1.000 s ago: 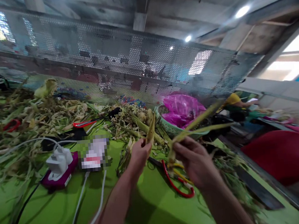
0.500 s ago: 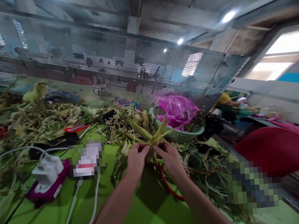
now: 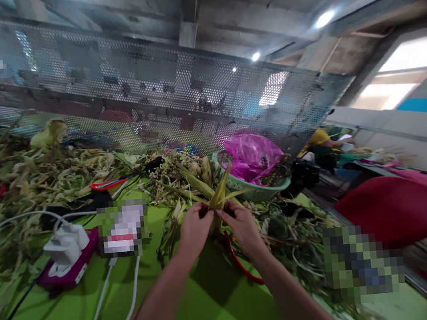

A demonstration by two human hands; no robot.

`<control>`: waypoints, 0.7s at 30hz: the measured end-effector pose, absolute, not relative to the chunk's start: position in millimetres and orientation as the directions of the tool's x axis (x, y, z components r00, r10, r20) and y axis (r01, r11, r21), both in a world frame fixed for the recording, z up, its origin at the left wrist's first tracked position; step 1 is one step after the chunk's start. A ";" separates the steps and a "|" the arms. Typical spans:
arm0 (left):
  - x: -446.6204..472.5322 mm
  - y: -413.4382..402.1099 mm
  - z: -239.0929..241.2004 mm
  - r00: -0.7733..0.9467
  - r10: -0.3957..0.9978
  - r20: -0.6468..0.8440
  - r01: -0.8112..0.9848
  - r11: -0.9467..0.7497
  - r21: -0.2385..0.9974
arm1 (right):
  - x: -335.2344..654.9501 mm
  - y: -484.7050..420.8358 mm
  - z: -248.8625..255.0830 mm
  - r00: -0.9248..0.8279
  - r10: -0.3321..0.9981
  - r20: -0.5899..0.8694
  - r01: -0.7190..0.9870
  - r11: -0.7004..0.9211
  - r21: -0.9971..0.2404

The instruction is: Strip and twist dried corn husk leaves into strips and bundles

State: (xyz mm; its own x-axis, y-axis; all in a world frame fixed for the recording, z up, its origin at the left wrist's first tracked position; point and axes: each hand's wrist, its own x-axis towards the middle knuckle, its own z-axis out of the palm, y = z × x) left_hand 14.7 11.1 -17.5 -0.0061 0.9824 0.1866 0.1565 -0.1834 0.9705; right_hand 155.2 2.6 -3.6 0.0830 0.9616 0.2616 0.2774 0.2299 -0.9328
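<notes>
Yellow-green leaves (image 3: 220, 193) rise at centre, pinched low by left hand (image 3: 196, 227) and right hand (image 3: 243, 226) together, over the green tabletop (image 3: 225, 318)! A red handle (image 3: 238, 261) curves near the right hand; farther off, to the right, sits a basket (image 3: 256, 192) holding a purple bag (image 3: 252, 155).

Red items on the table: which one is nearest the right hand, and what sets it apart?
The thin curved handle, beside the right hand; the red loop and the straight tool both lie left of the left hand.
</notes>
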 end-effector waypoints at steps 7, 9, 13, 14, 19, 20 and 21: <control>14.9 10.1 -16.1 -0.021 0.979 0.205 0.090 -0.202 0.975 | 154.3 -1.6 -2.8 0.048 0.976 0.212 0.191 0.199 -0.961; 16.5 10.4 -18.5 -0.008 0.982 0.186 0.020 -0.186 0.982 | 154.3 -1.9 -2.4 0.049 0.976 0.212 0.173 0.200 -0.964; 18.5 13.0 -22.1 0.002 0.991 0.136 -0.145 -0.134 0.980 | 149.8 -3.8 -1.4 0.035 0.981 0.190 0.153 0.183 -0.971; 18.4 14.1 -22.0 -0.009 0.993 0.115 -0.189 -0.115 0.975 | 147.6 -5.2 -1.0 0.012 0.983 0.185 0.129 0.182 -0.975; 13.3 18.2 -18.3 -0.014 1.000 0.002 -0.368 -0.007 0.930 | 140.2 -17.4 8.9 -0.037 0.986 0.164 0.000 0.164 -0.987; 11.8 19.0 -18.3 -0.014 1.000 -0.006 -0.386 0.000 0.923 | 140.9 -21.2 14.0 -0.011 0.988 0.151 -0.014 0.151 -0.988; 10.1 20.1 -18.9 -0.025 1.000 -0.012 -0.393 0.002 0.919 | 142.6 -25.8 20.5 0.021 0.989 0.143 -0.029 0.144 -0.989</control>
State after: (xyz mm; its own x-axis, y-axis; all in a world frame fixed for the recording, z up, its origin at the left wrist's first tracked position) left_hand 10.1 20.1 -18.9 -0.0245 0.9996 -0.0121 -0.3932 0.0015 0.9195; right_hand 142.6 -25.8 20.5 0.0212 0.9894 0.1434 -0.0292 0.1440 -0.9892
